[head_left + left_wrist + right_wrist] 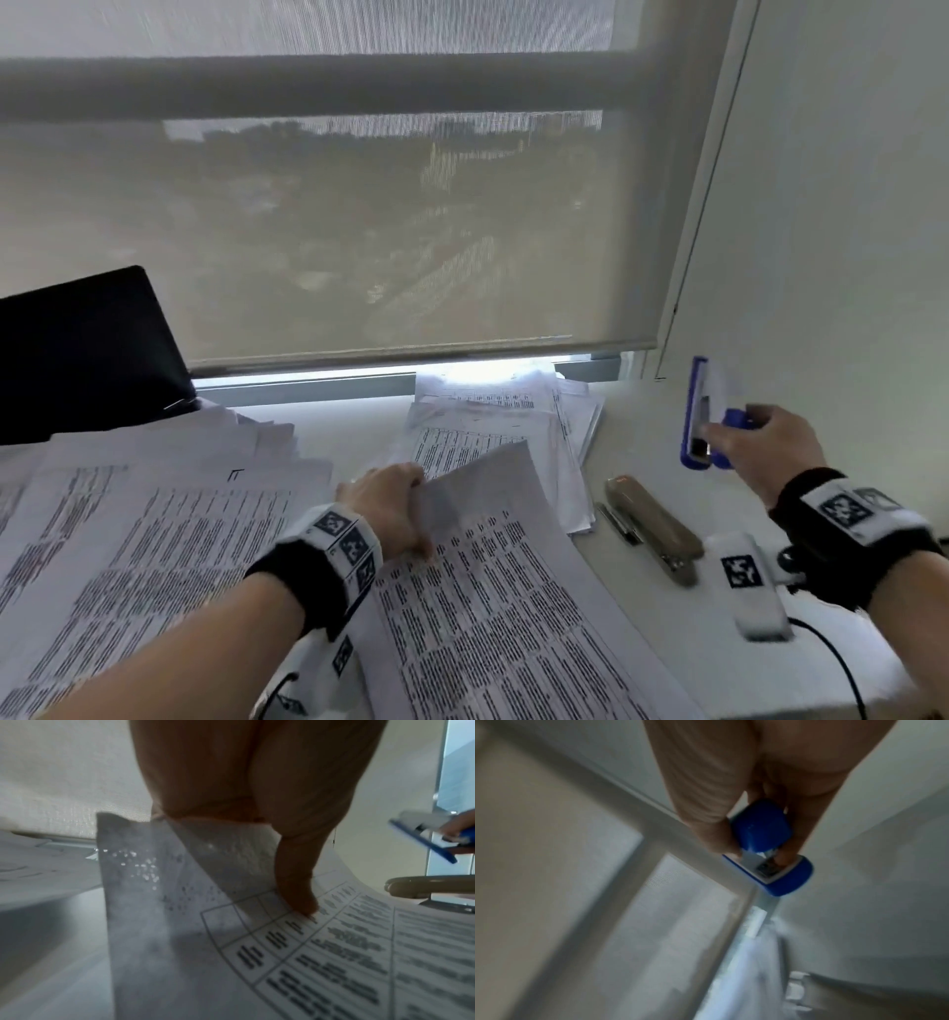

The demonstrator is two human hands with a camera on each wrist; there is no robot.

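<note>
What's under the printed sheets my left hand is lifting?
Under the raised corner of the printed sheets, pinched by the left hand, bare desk shows. Whatever lies beneath their flat part is covered.

Print on the sheet point(493, 591) is unreadably blurred; its corner seemingly covers the left hand point(382, 506) fingers.

Backlit mesh blind point(359, 231), white wall point(847, 205) on rt.
</note>
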